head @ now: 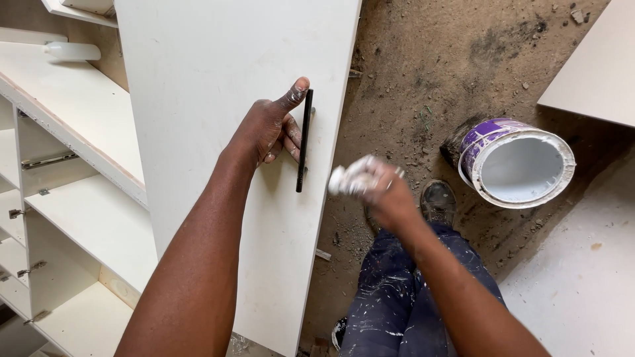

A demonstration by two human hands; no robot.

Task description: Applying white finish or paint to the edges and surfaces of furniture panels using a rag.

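Seen from above, a person stands at a white cabinet door that swings out from a white shelved cabinet. The left hand holds the slim black bar handle near the door's free edge: its fingers curl narrowly behind the bar and the thumb points up along the panel, steadying the door.

The right hand is closed around a crumpled white rag, smeared pale and a little blurred. It hovers just beside the door's edge, not clearly touching it (the blur makes contact hard to judge).

Below lies a dirty earth floor. An open paint bucket with a purple label and white inside rests tilted on it, well apart from the door, to the person's right. Paint-spattered dark trousers and a dusty shoe show beneath the arms. A pale board lies at the upper right.

To wipe this door well, the left hand's grip on the handle seems worth keeping firm, so the panel does not swing away under pressure. Light, even strokes with a clean fold of the rag would likely avoid smearing, and working round the handle last keeps the bar clean.
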